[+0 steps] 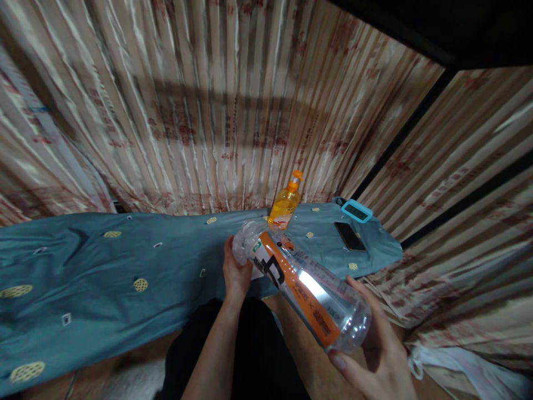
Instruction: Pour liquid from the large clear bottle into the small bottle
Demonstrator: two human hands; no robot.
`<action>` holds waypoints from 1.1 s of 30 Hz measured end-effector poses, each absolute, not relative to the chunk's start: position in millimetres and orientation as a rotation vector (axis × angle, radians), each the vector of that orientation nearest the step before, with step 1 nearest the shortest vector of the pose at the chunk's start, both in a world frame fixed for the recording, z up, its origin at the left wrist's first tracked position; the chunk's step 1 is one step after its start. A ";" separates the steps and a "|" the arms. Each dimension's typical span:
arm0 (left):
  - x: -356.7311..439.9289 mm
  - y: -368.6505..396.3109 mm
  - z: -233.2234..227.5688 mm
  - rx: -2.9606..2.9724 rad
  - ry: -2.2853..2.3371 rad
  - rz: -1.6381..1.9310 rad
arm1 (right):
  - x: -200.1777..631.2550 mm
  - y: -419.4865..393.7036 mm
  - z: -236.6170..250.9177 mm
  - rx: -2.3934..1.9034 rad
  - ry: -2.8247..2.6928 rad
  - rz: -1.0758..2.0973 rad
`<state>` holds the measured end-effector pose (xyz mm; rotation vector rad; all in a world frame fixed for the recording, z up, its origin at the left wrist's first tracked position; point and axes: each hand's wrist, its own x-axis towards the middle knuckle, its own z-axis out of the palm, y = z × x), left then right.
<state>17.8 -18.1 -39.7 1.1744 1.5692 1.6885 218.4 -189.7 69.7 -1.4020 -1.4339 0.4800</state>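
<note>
Both hands hold a clear plastic bottle (pixel 300 286) with an orange label, tilted across the lap: the left hand (pixel 236 272) wraps its far end, the right hand (pixel 375 344) cups its near base. Just beyond the left hand, an orange pump bottle (pixel 285 204), a phone (pixel 350 236) and a small blue clock (pixel 357 211) sit on teal cloth (pixel 125 266)

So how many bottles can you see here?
2. A clear bottle held in both hands, left hand and right hand; an orange pump bottle stands on the blue cloth.
</note>
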 end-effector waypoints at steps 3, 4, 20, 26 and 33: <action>17.9 -17.4 -40.9 1.192 1.582 1.695 | 221.2 -189.9 69.4 -1.417 -1.444 0.482; 18.0 -17.1 -41.4 1.190 1.587 1.692 | 221.3 -190.1 69.6 -1.421 -1.439 0.492; 18.7 -17.2 -38.9 1.170 1.584 1.696 | 214.8 -191.7 72.9 -1.411 -1.367 0.544; 17.9 -16.9 -41.1 1.182 1.584 1.697 | 219.7 -190.4 70.8 -1.410 -1.423 0.511; 17.7 -16.0 -42.7 1.204 1.581 1.729 | 217.8 -191.4 71.2 -1.416 -1.416 0.519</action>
